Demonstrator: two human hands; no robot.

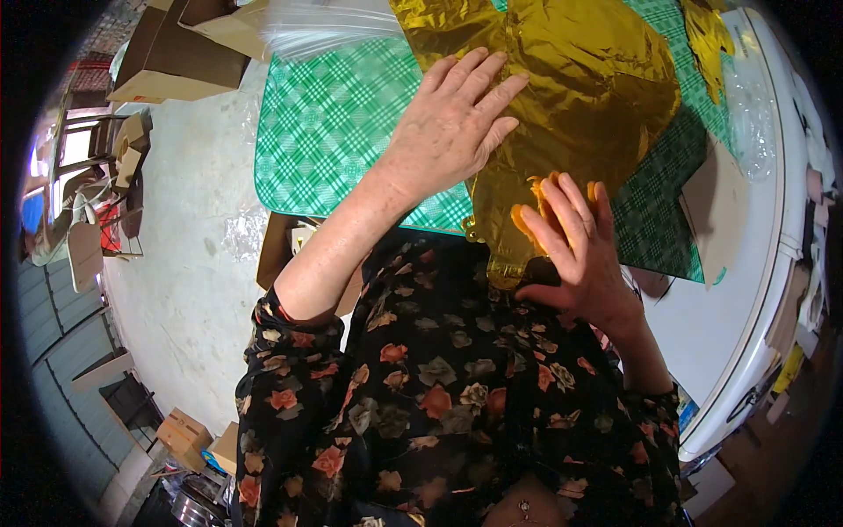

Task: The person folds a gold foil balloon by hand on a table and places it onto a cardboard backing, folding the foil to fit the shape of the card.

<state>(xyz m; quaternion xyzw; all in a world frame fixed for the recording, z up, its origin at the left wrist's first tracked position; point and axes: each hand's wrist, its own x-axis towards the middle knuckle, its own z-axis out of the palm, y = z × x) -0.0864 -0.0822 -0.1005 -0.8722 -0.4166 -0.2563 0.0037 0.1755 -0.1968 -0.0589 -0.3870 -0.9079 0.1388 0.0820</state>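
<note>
A flat, uninflated gold foil balloon [597,97] lies creased over the green plaid tablecloth [338,132], its narrow lower end hanging toward my body. My left hand [452,123] rests palm down across the balloon's left edge, fingers stretched and apart. Close to the narrow end, my right hand [584,250] has its fingers spread and lightly bent, with the thumb held apart. The foil mirrors its fingertips in orange. Whether those fingertips press on the foil or hover just over it, I cannot tell.
Clear plastic bags [334,26] lie at the table's far left. Another piece of gold foil [709,44] is at the far right, near crumpled clear plastic [751,132]. A white appliance-like surface [702,342] flanks the table on the right. Open cardboard boxes [180,57] stand beyond the left side.
</note>
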